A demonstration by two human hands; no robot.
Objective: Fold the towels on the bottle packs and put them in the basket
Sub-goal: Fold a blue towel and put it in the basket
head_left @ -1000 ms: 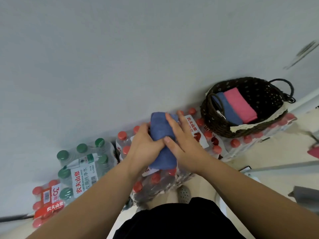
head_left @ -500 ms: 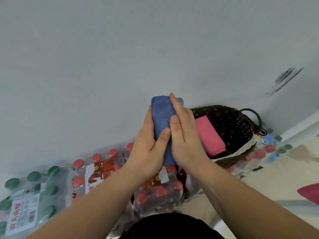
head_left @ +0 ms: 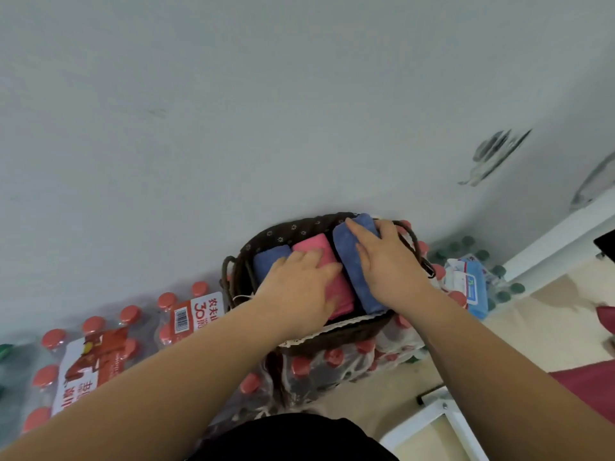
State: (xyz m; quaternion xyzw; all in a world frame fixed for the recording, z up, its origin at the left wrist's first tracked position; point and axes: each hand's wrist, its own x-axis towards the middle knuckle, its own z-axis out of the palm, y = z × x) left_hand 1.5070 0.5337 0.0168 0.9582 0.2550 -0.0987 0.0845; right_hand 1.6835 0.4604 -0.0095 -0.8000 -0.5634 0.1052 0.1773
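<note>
The folded blue cloth towel lies at the right in the dark woven basket, under the flat right hand. The flat left hand presses the folded pink towel beside it.

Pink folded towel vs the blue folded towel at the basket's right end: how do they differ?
Place: the pink folded towel lies in the middle of the dark wicker basket; the blue folded towel lies against its right wall.
Contact: the left hand rests on the pink one, the right hand on the blue one.
Shared: both are folded narrow and lie side by side.
</note>
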